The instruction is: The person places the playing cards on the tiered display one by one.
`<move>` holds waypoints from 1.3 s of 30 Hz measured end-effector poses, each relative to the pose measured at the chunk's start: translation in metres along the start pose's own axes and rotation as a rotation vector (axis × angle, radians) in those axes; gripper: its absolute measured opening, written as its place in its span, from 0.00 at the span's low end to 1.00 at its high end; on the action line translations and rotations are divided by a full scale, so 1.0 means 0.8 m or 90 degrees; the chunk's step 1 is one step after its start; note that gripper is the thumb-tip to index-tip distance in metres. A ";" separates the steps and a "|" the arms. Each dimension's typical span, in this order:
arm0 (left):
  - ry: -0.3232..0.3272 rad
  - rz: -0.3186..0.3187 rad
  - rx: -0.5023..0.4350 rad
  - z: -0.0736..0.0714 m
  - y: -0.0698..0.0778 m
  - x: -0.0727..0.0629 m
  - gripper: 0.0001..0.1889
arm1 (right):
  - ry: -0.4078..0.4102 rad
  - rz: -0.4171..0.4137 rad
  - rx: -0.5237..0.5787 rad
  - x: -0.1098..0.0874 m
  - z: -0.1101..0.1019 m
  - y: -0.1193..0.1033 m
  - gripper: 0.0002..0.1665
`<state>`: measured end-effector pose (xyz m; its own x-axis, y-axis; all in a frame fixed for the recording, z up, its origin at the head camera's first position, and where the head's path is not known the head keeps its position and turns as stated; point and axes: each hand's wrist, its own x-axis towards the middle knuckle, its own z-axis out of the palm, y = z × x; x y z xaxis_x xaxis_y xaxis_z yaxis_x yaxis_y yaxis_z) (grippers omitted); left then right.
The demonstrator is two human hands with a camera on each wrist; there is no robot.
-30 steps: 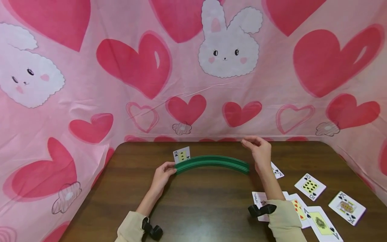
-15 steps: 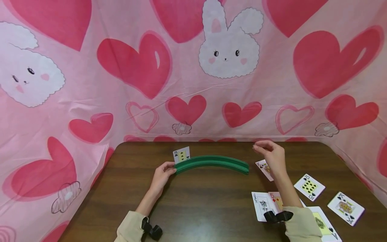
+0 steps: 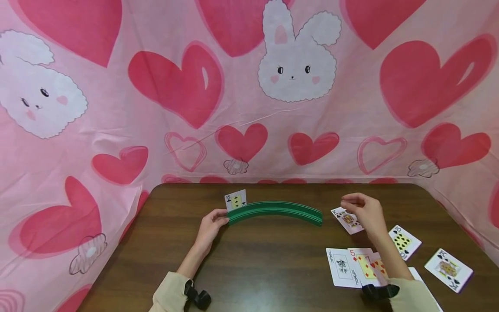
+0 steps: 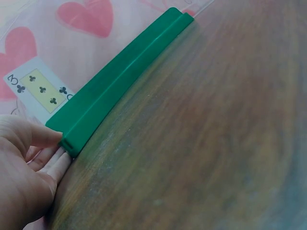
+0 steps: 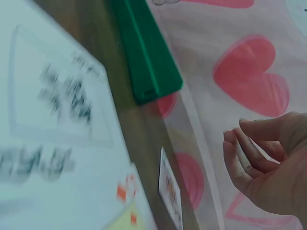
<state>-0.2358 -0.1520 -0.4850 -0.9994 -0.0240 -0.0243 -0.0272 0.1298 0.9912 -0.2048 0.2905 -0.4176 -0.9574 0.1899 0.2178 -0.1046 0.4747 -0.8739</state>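
Movement was the right hand's (image 3: 368,213): relaxed and holding nothing, it had shifted away from the curved green plastic holder (image 3: 274,208) — now nearest the white rectangular king card (image 3: 347,221). The left hand (image 3: 209,225) pinched the holder's left end on the brown wood-grained table (image 3: 253,264).

Soft, even light fills the fairly crisp head view, with a faint, diffuse sheen on the dark brown wood-grain tabletop (image 3: 273,260) towards the bottom. The left-wrist view is hazy, the tabletop smeared. In the right-wrist view, the white playing card with black print (image 5: 57,120) is pale and heavily blurred.
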 end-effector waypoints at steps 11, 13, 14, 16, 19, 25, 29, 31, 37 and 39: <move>0.001 -0.004 -0.001 0.000 0.006 -0.006 0.15 | -0.022 0.014 -0.158 -0.002 -0.019 0.034 0.18; 0.001 -0.003 -0.001 0.000 0.005 -0.006 0.15 | -0.027 0.014 -0.191 -0.001 -0.019 0.039 0.19; 0.000 -0.003 -0.001 -0.001 0.005 -0.006 0.15 | -0.032 0.012 -0.204 -0.001 -0.019 0.041 0.20; -0.001 -0.003 -0.002 -0.001 0.004 -0.006 0.15 | -0.047 0.012 -0.216 0.000 -0.018 0.045 0.23; -0.001 -0.003 0.000 0.000 0.004 -0.006 0.15 | -0.071 0.013 -0.216 0.001 -0.017 0.049 0.27; 0.002 -0.001 0.005 0.000 0.007 -0.006 0.14 | -0.106 0.006 -0.235 0.003 -0.013 0.053 0.32; -0.001 0.004 0.006 -0.002 0.008 -0.006 0.15 | -0.109 -0.015 -0.266 0.003 -0.010 0.055 0.35; -0.003 0.004 0.007 -0.002 0.008 -0.006 0.15 | -0.104 -0.031 -0.282 0.003 -0.008 0.057 0.36; -0.003 -0.008 0.016 -0.002 0.005 -0.003 0.15 | -0.083 -0.027 -0.310 0.001 -0.007 0.062 0.38; -0.006 -0.006 0.018 -0.002 0.004 -0.001 0.14 | -0.079 -0.009 -0.311 0.001 -0.008 0.061 0.39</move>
<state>-0.2350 -0.1532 -0.4816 -0.9993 -0.0167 -0.0349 -0.0371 0.1581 0.9867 -0.2088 0.3195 -0.4572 -0.9847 0.0909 0.1489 -0.0081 0.8285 -0.5599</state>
